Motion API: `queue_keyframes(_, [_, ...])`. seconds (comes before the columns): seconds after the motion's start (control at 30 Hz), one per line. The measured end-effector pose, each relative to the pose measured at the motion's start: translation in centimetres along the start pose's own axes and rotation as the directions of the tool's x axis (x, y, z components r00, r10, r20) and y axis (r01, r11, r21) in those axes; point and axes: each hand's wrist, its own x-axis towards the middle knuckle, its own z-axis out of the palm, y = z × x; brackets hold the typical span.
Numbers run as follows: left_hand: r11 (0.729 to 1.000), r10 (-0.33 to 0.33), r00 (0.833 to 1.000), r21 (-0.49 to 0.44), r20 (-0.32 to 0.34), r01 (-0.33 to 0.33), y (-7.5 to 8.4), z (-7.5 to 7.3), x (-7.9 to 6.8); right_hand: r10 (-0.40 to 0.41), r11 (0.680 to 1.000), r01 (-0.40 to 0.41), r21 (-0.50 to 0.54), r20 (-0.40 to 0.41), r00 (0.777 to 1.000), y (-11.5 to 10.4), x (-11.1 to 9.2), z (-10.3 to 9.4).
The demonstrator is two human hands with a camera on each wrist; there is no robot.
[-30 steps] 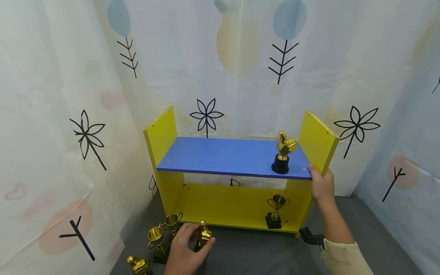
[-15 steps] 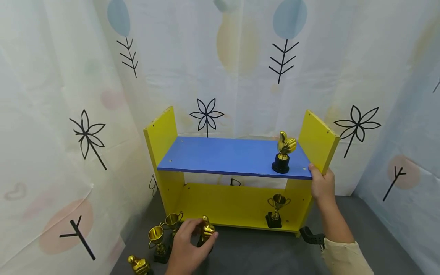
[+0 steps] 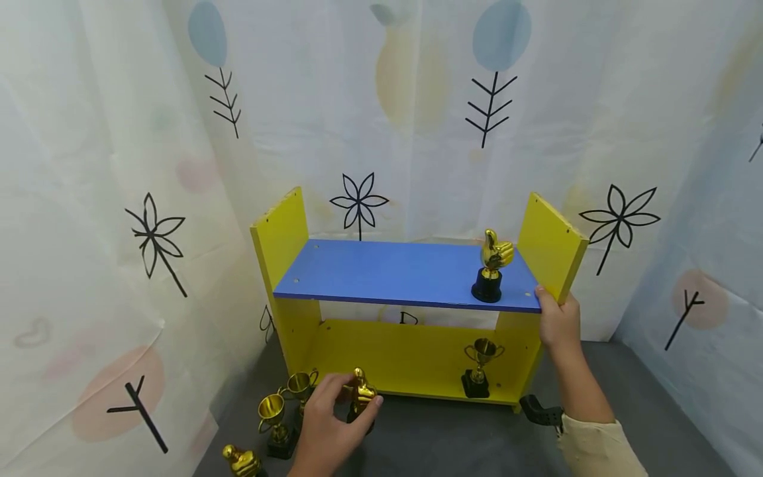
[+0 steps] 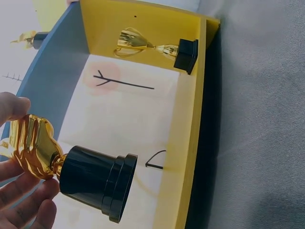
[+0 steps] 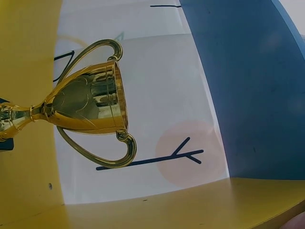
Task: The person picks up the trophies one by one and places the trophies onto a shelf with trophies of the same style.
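My left hand [image 3: 328, 424] holds a gold thumbs-up trophy [image 3: 362, 392] by its gold part, between thumb and fingers. In the left wrist view its black base [image 4: 97, 176] points away from the palm, and the trophy is off the table in front of the shelf unit. With my right hand [image 3: 559, 324] I grip the right yellow side panel [image 3: 551, 245], thumb at the front corner of the blue board [image 3: 387, 268]. Another thumbs-up trophy [image 3: 492, 255] stands on that board's right part. Below it, a gold cup trophy [image 5: 90, 100] stands on the yellow lower board [image 3: 393, 358].
On the grey table [image 3: 447, 437], left of my left hand, stand two cup trophies, a nearer one [image 3: 273, 414] and a farther one [image 3: 300, 383]. Another thumbs-up trophy [image 3: 241, 460] is at the bottom edge, partly cut off. Patterned white cloth [image 3: 417, 132] hangs behind and at both sides.
My left hand has moved slightly up and to the right with the thumbs-up trophy, closer to the shelf unit. The right hand keeps its place on the side panel.
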Motion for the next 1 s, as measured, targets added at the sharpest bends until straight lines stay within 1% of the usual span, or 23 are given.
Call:
queue_keyframes(0.17, [1.000,-0.011,1.000,-0.018,0.000,0.011,0.4,0.0,0.2,0.004,1.000,-0.004,0.006,0.001,1.000,-0.1,0.0,0.0])
queue_keyframes(0.37, [1.000,0.011,1.000,-0.020,-0.012,-0.012,0.5,0.1,0.3,-0.004,1.000,0.004,-0.004,-0.006,1.000,0.0,0.0,0.0])
queue_keyframes(0.63, [0.998,0.034,0.999,-0.051,-0.015,-0.034,0.6,0.3,0.4,-0.006,1.000,0.006,-0.008,0.003,1.000,0.1,-0.1,0.0])
queue_keyframes(1.0, [0.994,0.067,0.997,-0.080,-0.026,-0.068,1.3,0.5,1.0,-0.007,1.000,0.008,0.025,-0.006,1.000,-0.1,-0.1,0.1])
